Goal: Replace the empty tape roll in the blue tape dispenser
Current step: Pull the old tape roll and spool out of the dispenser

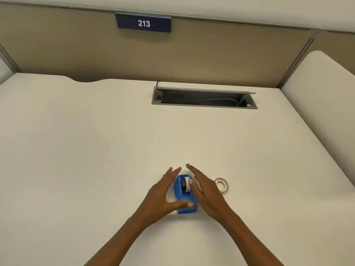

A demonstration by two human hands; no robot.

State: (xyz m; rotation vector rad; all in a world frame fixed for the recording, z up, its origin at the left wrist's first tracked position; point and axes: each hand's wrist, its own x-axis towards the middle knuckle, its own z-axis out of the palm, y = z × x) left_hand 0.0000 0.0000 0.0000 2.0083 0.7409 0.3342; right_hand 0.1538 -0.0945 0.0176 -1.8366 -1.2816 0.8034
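Note:
A blue tape dispenser (183, 196) stands on the white desk (96, 150) near its front middle, with a white roll on a black hub (186, 182) seated in its slot. My left hand (163, 194) sits at its left side, fingers spread, thumb lying across the dispenser's near end. On the other side is my right hand (204, 191), fingers straight, thumb tip touching the roll. A second tape roll (221, 185), clear and whitish, lies flat on the desk just right of my right hand.
An open grey cable tray (203, 98) is recessed in the desk at the back. A tan partition with a "213" sign (143, 23) rises behind. A white side panel (322, 93) stands at the right.

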